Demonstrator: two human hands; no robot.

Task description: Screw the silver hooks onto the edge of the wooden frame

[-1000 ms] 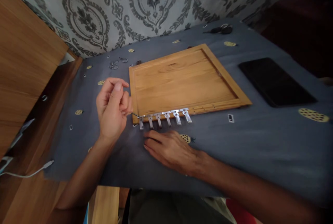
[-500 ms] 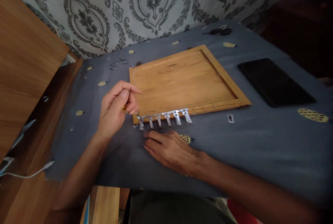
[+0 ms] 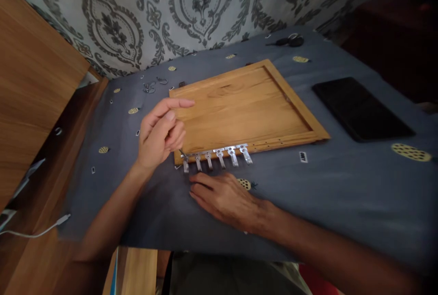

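My left hand (image 3: pixel 159 133) is closed around a screwdriver, with its index finger stretched out over the wooden board. The screwdriver's thin shaft (image 3: pixel 183 152) points down at the leftmost of several silver metal hooks (image 3: pixel 208 160); its handle is hidden in the fist. These hooks sit in a row along the near edge of the framed wooden board (image 3: pixel 236 107) and stick out past it. Just below them, my right hand (image 3: pixel 224 197) rests palm down on the cloth. Its fingers are loosely bent, slightly apart, and nothing shows in them.
Small metal pieces (image 3: pixel 149 87) lie loose on the grey-blue cloth (image 3: pixel 342 203) behind the board's left corner. To the right is a black tablet-like slab (image 3: pixel 362 108). Dark-handled scissors (image 3: pixel 290 40) lie at the back. A white cable (image 3: pixel 44 230) runs along the left.
My left hand has shifted slightly right and turned, its index finger now straighter; the yellow handle part is no longer visible. The right hand has stayed put.
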